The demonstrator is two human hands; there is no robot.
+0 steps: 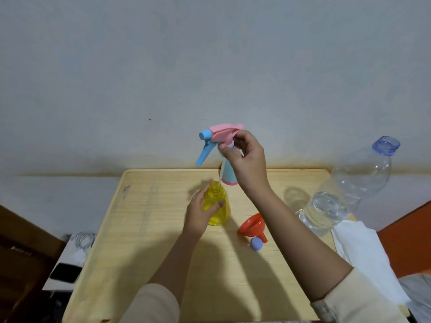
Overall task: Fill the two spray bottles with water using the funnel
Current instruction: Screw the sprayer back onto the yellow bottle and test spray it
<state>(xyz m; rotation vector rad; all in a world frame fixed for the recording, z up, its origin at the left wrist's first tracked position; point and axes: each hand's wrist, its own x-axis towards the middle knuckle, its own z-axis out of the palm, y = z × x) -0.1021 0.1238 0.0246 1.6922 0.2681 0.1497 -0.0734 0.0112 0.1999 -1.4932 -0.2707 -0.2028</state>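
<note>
My left hand (200,209) grips the yellow spray bottle (218,207), which stands upright on the wooden table (151,229) with its neck uncovered. My right hand (242,157) holds the pink and blue spray head (217,138) lifted above that bottle, and its thin dip tube still reaches down into the neck. Behind my right hand stands a blue bottle (229,177) with a pink base, mostly hidden. An orange funnel (253,226) lies on its side to the right, with a small blue cap (257,244) touching its spout.
A large clear water bottle (345,194), uncapped and partly filled, stands at the table's right edge. White cloth (363,255) lies beside it. A phone (65,272) and cables (82,240) rest on a low white surface at the left. A wall is right behind the table.
</note>
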